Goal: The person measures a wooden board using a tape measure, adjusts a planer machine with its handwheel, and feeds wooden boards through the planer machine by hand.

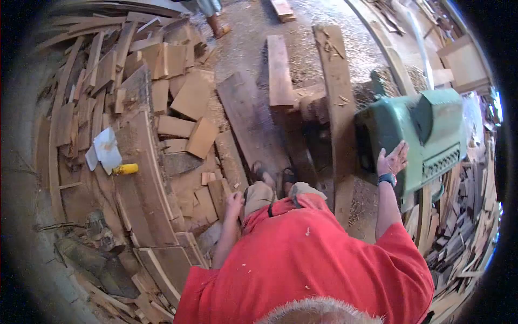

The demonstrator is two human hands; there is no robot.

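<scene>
My right hand (393, 161) lies flat on the green machine housing (394, 121), its fingers spread and a dark watch (387, 179) on the wrist. The housing has a slotted side and a raised hood. My left hand (234, 205) hangs beside my left thigh, loosely curled, with nothing visible in it. A long wooden plank (337, 119) runs alongside the machine. Another wide board (253, 116) lies on the floor ahead of my sandalled feet.
On the left, stacked offcuts and boards (145, 183) hold a white paper-like piece (107, 150) and a yellow object (125, 169). Shavings (237, 48) cover the floor. Another person's leg (212, 21) shows at the top. Wood scraps (458, 216) are heaped on the right.
</scene>
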